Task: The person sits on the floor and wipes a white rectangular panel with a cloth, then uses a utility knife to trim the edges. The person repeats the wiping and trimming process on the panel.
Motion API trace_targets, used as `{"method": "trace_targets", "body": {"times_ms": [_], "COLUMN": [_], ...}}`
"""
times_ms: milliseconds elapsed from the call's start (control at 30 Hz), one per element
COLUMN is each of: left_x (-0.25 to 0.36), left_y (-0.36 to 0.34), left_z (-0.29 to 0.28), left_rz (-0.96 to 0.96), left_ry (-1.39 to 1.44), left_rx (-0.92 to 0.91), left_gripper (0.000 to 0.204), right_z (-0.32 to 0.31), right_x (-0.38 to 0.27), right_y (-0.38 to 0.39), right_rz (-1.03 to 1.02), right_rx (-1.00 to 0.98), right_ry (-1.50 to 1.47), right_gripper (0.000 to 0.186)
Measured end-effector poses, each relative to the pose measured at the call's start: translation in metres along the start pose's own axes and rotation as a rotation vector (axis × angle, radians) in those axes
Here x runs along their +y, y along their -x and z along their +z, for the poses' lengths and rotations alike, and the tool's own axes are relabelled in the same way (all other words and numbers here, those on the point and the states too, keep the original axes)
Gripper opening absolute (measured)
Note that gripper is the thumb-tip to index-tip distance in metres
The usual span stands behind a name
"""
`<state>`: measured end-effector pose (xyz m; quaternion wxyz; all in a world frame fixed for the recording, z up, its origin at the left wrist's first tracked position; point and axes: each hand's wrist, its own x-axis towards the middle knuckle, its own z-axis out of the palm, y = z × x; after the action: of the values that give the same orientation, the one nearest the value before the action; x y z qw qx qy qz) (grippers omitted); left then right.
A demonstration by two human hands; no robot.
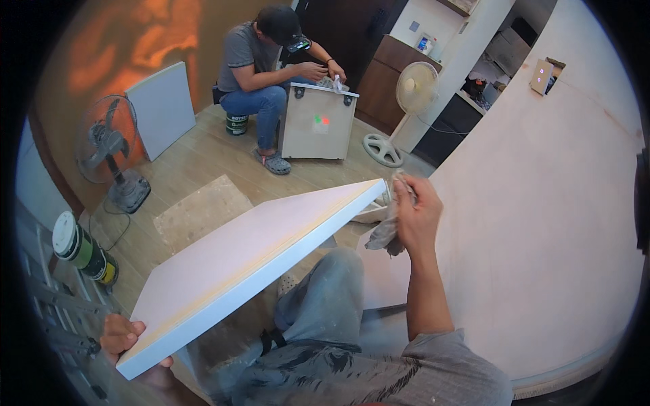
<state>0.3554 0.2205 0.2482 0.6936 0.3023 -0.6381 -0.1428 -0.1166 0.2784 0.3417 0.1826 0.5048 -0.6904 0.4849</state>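
A flat white board (pixel 250 243) slants across the middle, its near lower-left corner low and its other end raised. A yellowish strip runs along its long edge. My left hand (pixel 122 336) is closed round the lower-left corner, fingers on the face. At the raised end, my right hand (pixel 420 213) pinches a crumpled grey rag (pixel 387 232). The rag hangs beside the board's end; whether it touches the edge I cannot tell. My bent knee (pixel 325 291) in dusty grey trousers lies below the board.
A large pale panel (pixel 535 237) fills the right side. Ahead, a co-worker (pixel 250 74) sits on a bucket (pixel 236 124), hands over a wheeled cabinet (pixel 317 125). A dark fan (pixel 115 145), a white fan (pixel 414 88), a paint bucket (pixel 84 247) and a ladder (pixel 64 304) stand around.
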Motion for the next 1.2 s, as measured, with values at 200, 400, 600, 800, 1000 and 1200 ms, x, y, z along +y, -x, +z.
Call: {"method": "trace_targets", "body": {"times_ms": [200,400,600,800,1000,1200], "left_x": [0.002,0.003,-0.002,-0.004,-0.008,-0.004], "left_y": [0.000,-0.001,0.000,0.000,0.000,0.000], "left_z": [-0.006,-0.008,-0.009,-0.014,-0.017,-0.018], "left_rz": [-0.004,0.029,0.032,0.025,0.033,0.041], "left_ry": [-0.033,-0.042,-0.036,-0.061,-0.077,-0.116], "left_rx": [-0.049,-0.077,-0.100,-0.103,-0.121,-0.136], "left_gripper": [0.070,0.067,0.068,0.070,0.070,0.067], "right_z": [-0.005,-0.014,-0.012,-0.004,-0.001,0.002], "right_x": [-0.039,-0.044,-0.013,-0.030,-0.023,-0.015], "right_y": [0.015,0.018,0.002,0.003,0.004,0.002], "right_rz": [-0.020,-0.011,0.043,0.041,-0.004,0.016], "right_rx": [-0.055,-0.143,-0.041,-0.091,-0.063,-0.063], "right_ry": [-0.017,0.004,0.053,0.072,0.049,0.002], "right_gripper": [0.016,0.015,0.016,0.017,0.015,0.014]}}
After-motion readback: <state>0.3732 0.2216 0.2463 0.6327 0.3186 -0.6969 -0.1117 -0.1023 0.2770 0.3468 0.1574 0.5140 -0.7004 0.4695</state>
